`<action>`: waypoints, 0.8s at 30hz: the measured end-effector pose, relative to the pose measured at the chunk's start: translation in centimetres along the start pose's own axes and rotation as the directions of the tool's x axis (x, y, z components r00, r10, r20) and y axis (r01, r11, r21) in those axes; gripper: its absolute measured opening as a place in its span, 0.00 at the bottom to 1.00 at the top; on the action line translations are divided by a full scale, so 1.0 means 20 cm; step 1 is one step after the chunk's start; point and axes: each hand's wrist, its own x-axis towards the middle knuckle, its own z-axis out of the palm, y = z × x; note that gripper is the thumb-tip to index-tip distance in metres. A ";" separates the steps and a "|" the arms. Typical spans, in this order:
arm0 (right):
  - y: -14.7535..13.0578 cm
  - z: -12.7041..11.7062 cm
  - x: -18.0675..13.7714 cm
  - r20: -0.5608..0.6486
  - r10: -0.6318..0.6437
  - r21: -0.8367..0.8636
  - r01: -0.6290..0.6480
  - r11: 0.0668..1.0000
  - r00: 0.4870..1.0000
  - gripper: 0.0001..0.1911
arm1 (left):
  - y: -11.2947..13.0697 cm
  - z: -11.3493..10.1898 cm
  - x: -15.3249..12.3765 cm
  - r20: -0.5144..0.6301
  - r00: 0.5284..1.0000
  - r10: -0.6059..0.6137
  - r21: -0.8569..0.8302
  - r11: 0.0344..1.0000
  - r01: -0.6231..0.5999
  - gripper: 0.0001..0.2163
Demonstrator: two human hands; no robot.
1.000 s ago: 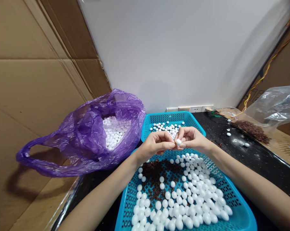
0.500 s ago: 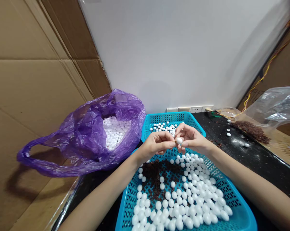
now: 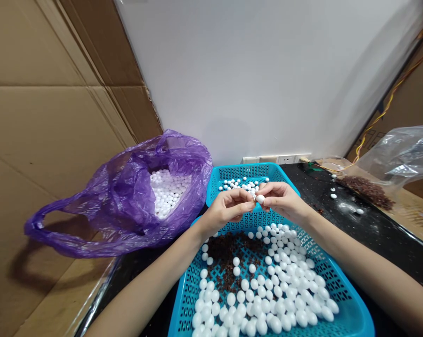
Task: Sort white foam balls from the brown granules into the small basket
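Over the gap between the two baskets, my right hand [image 3: 283, 201] pinches a white egg-shaped ball [image 3: 260, 199] between thumb and fingers. My left hand [image 3: 230, 206] meets it from the other side, its thumb and forefinger closed on a small brown piece at the ball's end; the fingers partly hide that piece. Below them stands a blue plastic basket [image 3: 359, 306], which holds many loose white balls [image 3: 263, 309] and a heap of dark brown bits [image 3: 228, 255]. Behind the hands is a second blue basket [image 3: 289, 182] with smaller-looking white pieces [image 3: 232, 182].
A purple plastic bag [image 3: 127, 206] full of white pieces [image 3: 169, 192] lies open at the left. On the black countertop [image 3: 366, 238] at the right are a few stray white pieces. Further back sit a clear bag [image 3: 404, 152], brown bits [image 3: 367, 189] and yellow-red wires [image 3: 383, 110].
The white ball has turned and shifted slightly up and left in my right fingers. My right fingers have drawn closer together around it; the left hand has barely moved.
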 end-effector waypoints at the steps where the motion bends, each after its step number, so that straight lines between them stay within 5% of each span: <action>1: 0.00 0.00 0.00 -0.008 -0.002 -0.007 0.002 1.000 1.000 0.06 | 0.00 0.00 0.00 -0.006 1.000 0.000 0.005 1.000 0.000 0.10; 24: 0.00 -0.02 0.01 -0.033 -0.006 -0.181 0.000 0.984 0.999 0.06 | -0.02 -0.01 0.02 -0.118 0.993 0.001 0.062 0.998 0.006 0.10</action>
